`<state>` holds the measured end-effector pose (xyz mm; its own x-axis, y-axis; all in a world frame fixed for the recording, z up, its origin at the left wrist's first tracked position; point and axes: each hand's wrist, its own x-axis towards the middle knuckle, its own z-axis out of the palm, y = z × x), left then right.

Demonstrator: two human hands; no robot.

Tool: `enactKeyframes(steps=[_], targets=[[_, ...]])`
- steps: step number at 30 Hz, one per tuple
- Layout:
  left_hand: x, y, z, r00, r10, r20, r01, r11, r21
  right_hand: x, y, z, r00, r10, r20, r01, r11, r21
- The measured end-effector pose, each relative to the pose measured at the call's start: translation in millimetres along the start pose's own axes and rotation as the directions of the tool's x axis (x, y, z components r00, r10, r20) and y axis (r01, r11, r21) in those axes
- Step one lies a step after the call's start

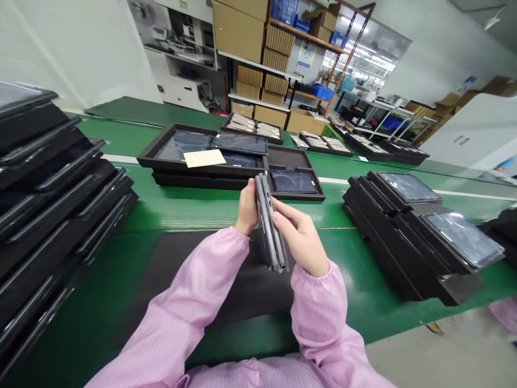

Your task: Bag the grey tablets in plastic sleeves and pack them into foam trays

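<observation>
Two tablets [270, 226], pressed face to face and seen edge-on, are held upright above a black mat [173, 269]. My left hand [247, 207] grips them from the left side, its fingers mostly hidden behind them. From the right, my right hand [301, 234] is closed on the same pair, thumb on the near edge and fingers along the far side. Just beyond my hands lies a black tray [293, 159] with a tablet [294, 181] in its front compartment. A yellow sticker sheet [204, 158] rests across the tray's left part, near another tablet [240, 143].
Tall stacks of black trays with tablets [60, 188] stand on the left. Lower stacked trays [388, 237] holding tablets [462, 237] are on the right. Small-part trays [254, 128] line the back of the green table [335, 215]. Shelves with cardboard boxes [240, 29] stand behind.
</observation>
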<state>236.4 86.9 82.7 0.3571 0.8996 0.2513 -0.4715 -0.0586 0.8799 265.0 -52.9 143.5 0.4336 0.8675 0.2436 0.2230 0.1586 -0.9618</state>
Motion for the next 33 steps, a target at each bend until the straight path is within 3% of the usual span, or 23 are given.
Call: enactKeyframes(steps=[7,13,19,25,29,33], targets=[[-1.9,4.4,3.0,0.995,0.087,0.051,-0.089,0.995,0.045,-30.9,14.6,-9.5,0.994,-0.103,-0.027,0.103,0.995,-0.011],[-4.8,9.1,15.5,0.998,0.035,0.059,-0.042,0.992,0.116,-51.7,4.2,-25.4,0.976,-0.219,0.014,0.218,0.962,-0.165],[-2.7,7.1,12.2,0.998,0.037,0.048,-0.043,0.99,0.134,-52.3,7.0,-18.6,0.968,-0.248,0.02,0.241,0.913,-0.328],[0.4,4.8,8.9,0.997,0.049,0.064,-0.057,0.991,0.12,-55.2,10.4,-27.6,0.953,-0.252,0.166,0.297,0.885,-0.358],[0.2,3.1,8.3,0.991,0.06,0.116,-0.07,0.994,0.083,-54.5,7.4,-41.4,0.919,-0.226,0.324,0.319,0.908,-0.273],[0.3,2.8,7.5,0.991,0.046,0.123,-0.053,0.997,0.056,-52.3,10.1,-50.5,0.902,-0.181,0.393,0.27,0.945,-0.185]])
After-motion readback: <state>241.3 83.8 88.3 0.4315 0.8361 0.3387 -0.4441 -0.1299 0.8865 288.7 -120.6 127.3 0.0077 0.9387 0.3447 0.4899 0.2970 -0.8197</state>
